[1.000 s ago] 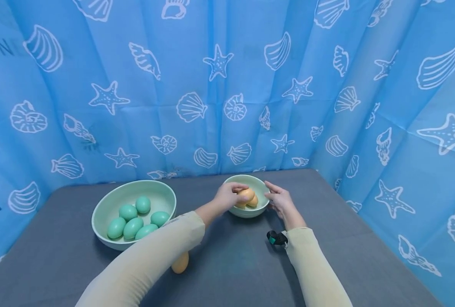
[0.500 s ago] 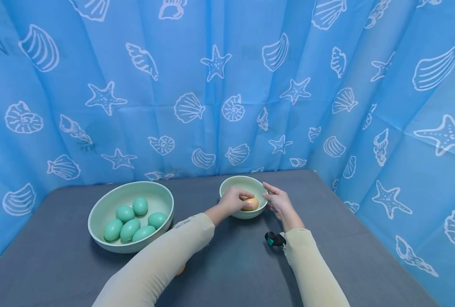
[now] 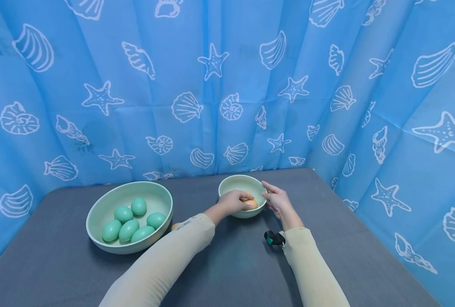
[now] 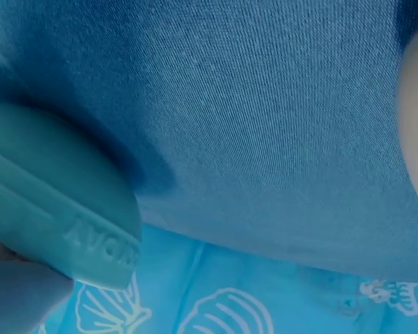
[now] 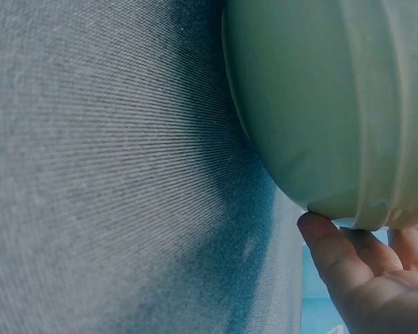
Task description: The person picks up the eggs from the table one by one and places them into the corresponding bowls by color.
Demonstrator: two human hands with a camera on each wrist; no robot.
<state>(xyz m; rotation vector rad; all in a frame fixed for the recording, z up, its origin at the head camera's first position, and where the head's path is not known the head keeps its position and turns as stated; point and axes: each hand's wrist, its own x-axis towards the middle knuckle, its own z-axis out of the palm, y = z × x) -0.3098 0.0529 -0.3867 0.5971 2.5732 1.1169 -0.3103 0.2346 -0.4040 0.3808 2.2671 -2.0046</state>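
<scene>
My left hand [image 3: 232, 202] reaches into the small pale green bowl [image 3: 243, 179], its fingers and thumb around an orange egg [image 3: 252, 205] low inside. Another bit of orange shows behind those fingers. On the bowl's right side my right hand [image 3: 281, 204] holds the wall near the rim. From the right wrist view, several fingertips [image 5: 317, 226] press against the bowl's outer side. Raised lettering marks the small bowl [image 4: 63, 195] in the left wrist view, with part of the left hand [image 4: 21, 292] beneath it.
A larger green bowl [image 3: 97, 209] with several green eggs [image 3: 128, 230] stands at the left. An orange egg [image 3: 175, 226] peeks out beside it, mostly hidden by the left sleeve [image 3: 173, 251]. Behind the grey-covered table [image 3: 235, 273] hangs a blue shell-print curtain [image 3: 212, 106].
My left hand has lowered into the small bowl, and the orange eggs there have shifted. The left sleeve has swung right, covering the table's near orange egg. My right hand stays at the bowl.
</scene>
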